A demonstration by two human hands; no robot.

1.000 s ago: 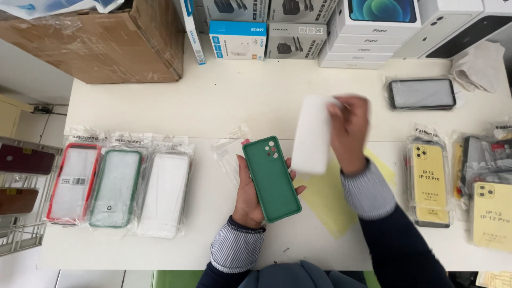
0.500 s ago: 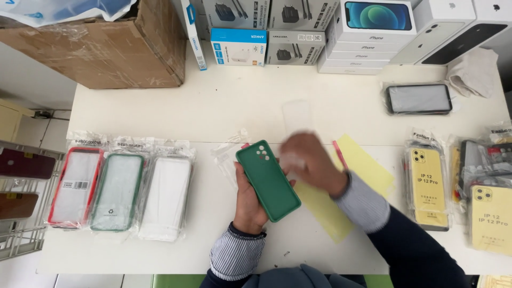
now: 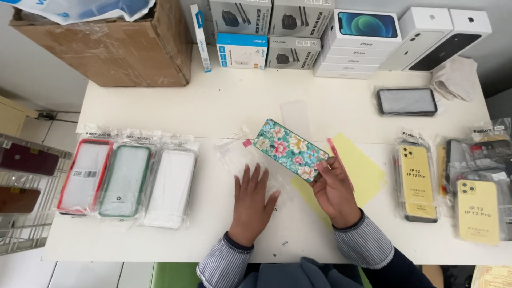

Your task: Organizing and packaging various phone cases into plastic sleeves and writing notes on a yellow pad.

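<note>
My right hand [image 3: 335, 190] holds a phone with a teal floral pattern [image 3: 289, 149] by its lower end, tilted above the white table [image 3: 224, 106]. My left hand [image 3: 252, 201] lies flat, fingers spread, on a clear plastic sleeve [image 3: 234, 154] on the table. A yellow cloth [image 3: 362, 170] lies under and to the right of my right hand. A thin clear film sheet [image 3: 295, 118] rests on the table just beyond the phone.
Three bagged cases, red, green and white [image 3: 128, 178], lie at the left. Yellow bagged cases [image 3: 418, 178] sit at the right. A dark phone in a bag [image 3: 406, 101], stacked boxes [image 3: 298, 37] and a cardboard box [image 3: 112, 48] line the back. A wire rack [image 3: 21, 197] stands at the far left.
The phone was green-backed in my left hand; now my right hand holds it, floral side up. The film sheet my right hand held lies on the table. My left hand has dropped flat.
</note>
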